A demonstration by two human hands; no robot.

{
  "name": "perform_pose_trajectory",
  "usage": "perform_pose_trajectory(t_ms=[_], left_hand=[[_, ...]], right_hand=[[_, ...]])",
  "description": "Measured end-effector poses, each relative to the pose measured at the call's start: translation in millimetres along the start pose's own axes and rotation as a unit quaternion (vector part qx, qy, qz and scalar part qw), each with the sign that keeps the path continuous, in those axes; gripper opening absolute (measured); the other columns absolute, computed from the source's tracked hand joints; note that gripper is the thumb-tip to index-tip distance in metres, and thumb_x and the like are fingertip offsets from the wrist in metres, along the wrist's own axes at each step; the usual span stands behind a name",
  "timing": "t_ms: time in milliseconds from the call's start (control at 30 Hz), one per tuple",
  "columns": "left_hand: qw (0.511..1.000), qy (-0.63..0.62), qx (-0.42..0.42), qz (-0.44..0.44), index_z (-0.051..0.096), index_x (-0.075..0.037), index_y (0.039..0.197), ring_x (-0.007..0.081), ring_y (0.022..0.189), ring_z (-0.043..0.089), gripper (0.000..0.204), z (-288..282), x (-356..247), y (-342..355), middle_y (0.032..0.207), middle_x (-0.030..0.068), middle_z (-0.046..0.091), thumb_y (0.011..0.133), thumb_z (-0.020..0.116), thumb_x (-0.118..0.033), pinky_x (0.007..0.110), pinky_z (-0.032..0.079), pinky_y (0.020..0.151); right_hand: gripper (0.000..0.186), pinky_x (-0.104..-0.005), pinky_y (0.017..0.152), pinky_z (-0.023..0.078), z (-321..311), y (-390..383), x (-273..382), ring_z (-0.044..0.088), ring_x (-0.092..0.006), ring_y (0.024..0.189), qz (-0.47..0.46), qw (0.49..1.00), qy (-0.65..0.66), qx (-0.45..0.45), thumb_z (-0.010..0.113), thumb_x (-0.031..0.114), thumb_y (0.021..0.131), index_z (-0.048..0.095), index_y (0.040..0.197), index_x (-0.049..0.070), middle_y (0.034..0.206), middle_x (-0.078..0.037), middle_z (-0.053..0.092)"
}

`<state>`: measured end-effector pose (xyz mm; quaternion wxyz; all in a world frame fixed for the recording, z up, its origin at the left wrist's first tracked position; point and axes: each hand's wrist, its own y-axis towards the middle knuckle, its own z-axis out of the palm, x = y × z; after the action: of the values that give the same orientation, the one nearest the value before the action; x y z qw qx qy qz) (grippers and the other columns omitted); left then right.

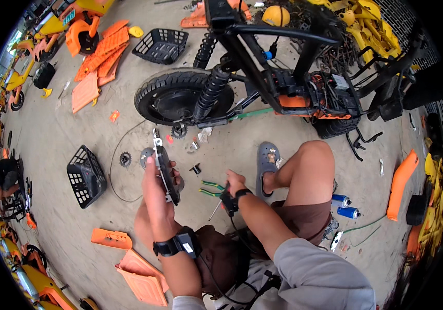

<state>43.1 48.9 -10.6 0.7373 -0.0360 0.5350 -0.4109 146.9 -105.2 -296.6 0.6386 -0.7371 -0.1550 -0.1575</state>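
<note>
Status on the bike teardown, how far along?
Done: orange panels are off and lie on the floor; the black frame stands bare, wiring exposed. In hand: left hand holds a dark metal part; right hand grips a screwdriver. Left: rear wheel and shock are still mounted.

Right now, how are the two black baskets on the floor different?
The far basket sits upright with its open top facing up, while the near basket is tipped on its side. The far basket lies by the orange panels; the near basket lies closer to the left hand. Both are black mesh.
</note>
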Motion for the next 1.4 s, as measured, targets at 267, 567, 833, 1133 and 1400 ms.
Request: perform_pose_trajectory(t_ms=[267, 567, 833, 1133, 1400], left_hand=[[0.998, -0.03, 0.04, 0.024, 0.049, -0.003, 0.132, 0.018, 0.08, 0.06, 0.051, 3, -5, 1, 0.096, 0.012, 0.064, 0.101, 0.043, -0.043, 0.03, 0.048, 0.07], [0.999, -0.011, 0.04, 0.024, 0.051, -0.001, 0.127, 0.018, 0.08, 0.06, 0.05, 20, -11, -5, 0.095, 0.0127, 0.063, 0.101, 0.043, -0.043, 0.03, 0.049, 0.07], [0.999, 0.024, 0.018, 0.043, 0.058, -0.004, 0.109, 0.0173, 0.073, 0.061, 0.05, 34, -2, 5, 0.091, 0.0113, 0.064, 0.1, 0.043, -0.051, 0.03, 0.052, 0.064], [0.956, -0.225, 0.181, 0.053, 0.049, -0.012, 0.133, 0.0262, 0.076, 0.063, 0.064, 40, -7, -1, 0.097, 0.0126, 0.063, 0.098, 0.034, -0.064, 0.039, 0.052, 0.064], [0.953, -0.231, 0.157, 0.115, 0.053, -0.008, 0.121, 0.0275, 0.075, 0.063, 0.061, 24, -3, -4, 0.096, 0.016, 0.064, 0.1, 0.029, -0.06, 0.039, 0.054, 0.066]], right_hand=[[0.022, -0.0326, 0.043, 0.041, -45, 63, -22, 0.056, -0.0195, 0.05, 0.044, 0.996, -0.023, -0.069, 0.074, 0.019, 0.079, 0.058, 0.071, 0.007, 0.063, -0.006, 0.056], [0.021, -0.0325, 0.046, 0.044, -45, 104, -50, 0.052, -0.0179, 0.052, 0.027, 0.994, 0.106, -0.02, 0.066, 0.022, 0.084, 0.058, 0.075, 0.005, 0.064, -0.005, 0.053], [0.008, -0.0392, 0.055, 0.047, -50, 27, 10, 0.054, -0.0241, 0.062, 0.002, 1.0, -0.011, -0.029, 0.055, 0.005, 0.072, 0.053, 0.064, 0.003, 0.066, -0.01, 0.051], [0.073, -0.0331, 0.082, 0.048, 8, -80, 144, 0.057, -0.0211, 0.089, -0.192, 0.921, 0.021, 0.339, 0.052, -0.016, 0.075, 0.037, 0.144, 0.003, 0.098, -0.011, 0.058], [0.041, -0.0361, 0.08, 0.058, -80, -233, 211, 0.065, -0.02, 0.096, -0.454, 0.823, 0.036, 0.34, 0.051, 0.023, 0.102, 0.041, 0.138, 0.007, 0.109, -0.012, 0.062]])
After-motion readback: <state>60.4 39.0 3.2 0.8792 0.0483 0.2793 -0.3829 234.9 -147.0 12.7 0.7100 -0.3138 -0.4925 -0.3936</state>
